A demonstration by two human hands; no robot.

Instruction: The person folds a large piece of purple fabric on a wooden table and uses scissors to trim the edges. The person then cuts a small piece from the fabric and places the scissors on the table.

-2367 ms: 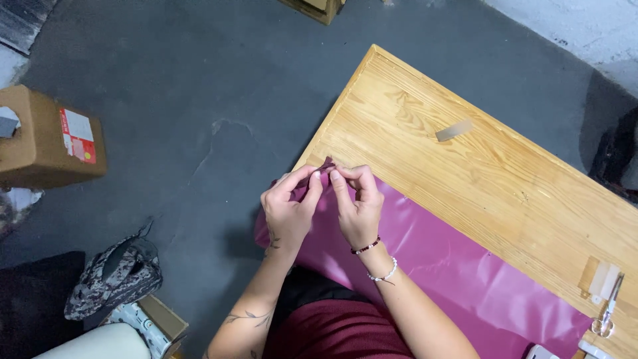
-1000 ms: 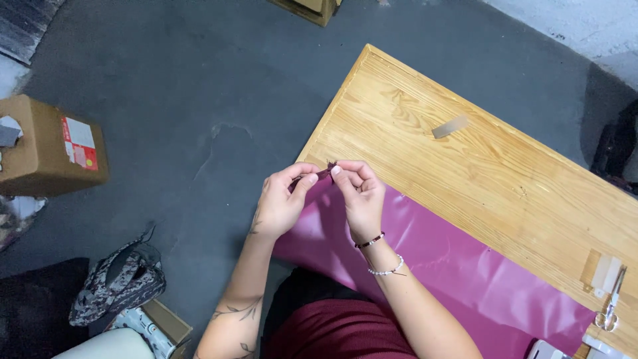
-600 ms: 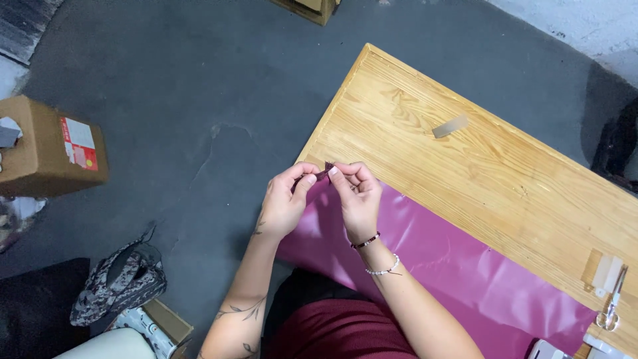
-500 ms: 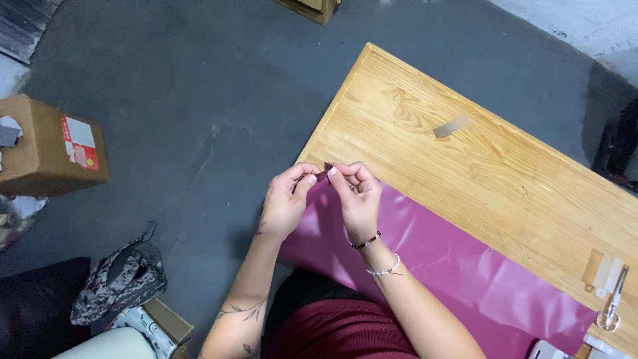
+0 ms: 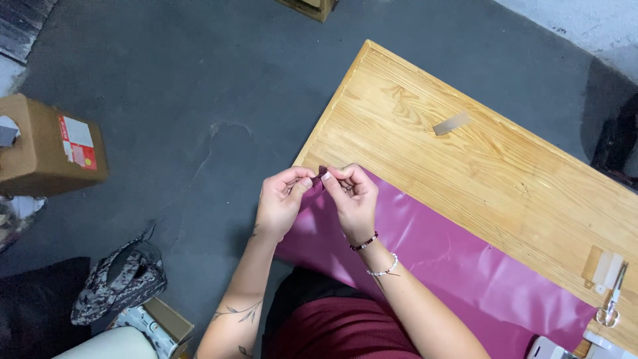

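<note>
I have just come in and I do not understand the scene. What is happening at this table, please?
A person at a wooden table pinches the corner of a magenta sheet between the fingers of both hands, left hand and right hand, close together at the table's edge. The sheet lies flat along the near side. Scissors lie at the far right, untouched.

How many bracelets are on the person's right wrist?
2. A dark beaded bracelet sits close to the right hand. A pale beaded bracelet sits further down the forearm. The left wrist shows none, though its underside is hidden.
</note>
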